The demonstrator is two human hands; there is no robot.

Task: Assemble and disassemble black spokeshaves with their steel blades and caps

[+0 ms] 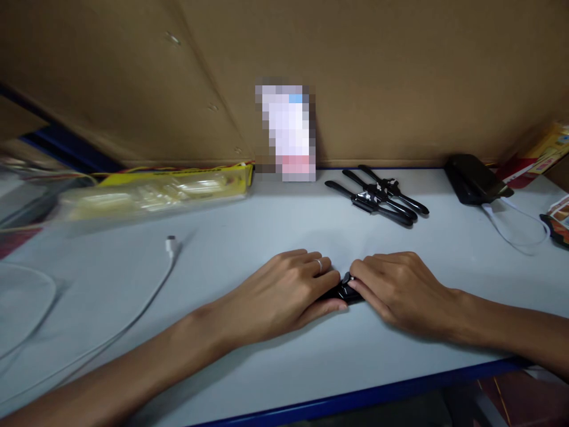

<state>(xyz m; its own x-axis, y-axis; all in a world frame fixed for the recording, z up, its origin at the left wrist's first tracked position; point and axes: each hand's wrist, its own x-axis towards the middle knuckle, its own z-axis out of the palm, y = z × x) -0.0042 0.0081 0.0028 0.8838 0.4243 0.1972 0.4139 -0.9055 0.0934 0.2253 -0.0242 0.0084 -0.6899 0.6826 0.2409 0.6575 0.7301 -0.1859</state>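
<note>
Near the front of the table, my two hands meet over a black spokeshave (354,295), mostly covered by the fingers. My left hand (296,287), with a ring on one finger, is closed around its left part, thumb along the near side. My right hand (395,287) is closed at its right part, with thumb and index finger pinched at a small dark round knob (347,277) on top. Farther back lie several similar black spokeshaves (377,196), side by side at a slant, with bright metal bits at their middles.
A blurred-out upright panel (291,130) leans on the cardboard wall (377,77). Clear plastic packaging (164,193) lies back left. A white cable (146,305) runs across the left side. At back right are a black box-like device (471,181) with a white cord and a red-yellow box (533,157).
</note>
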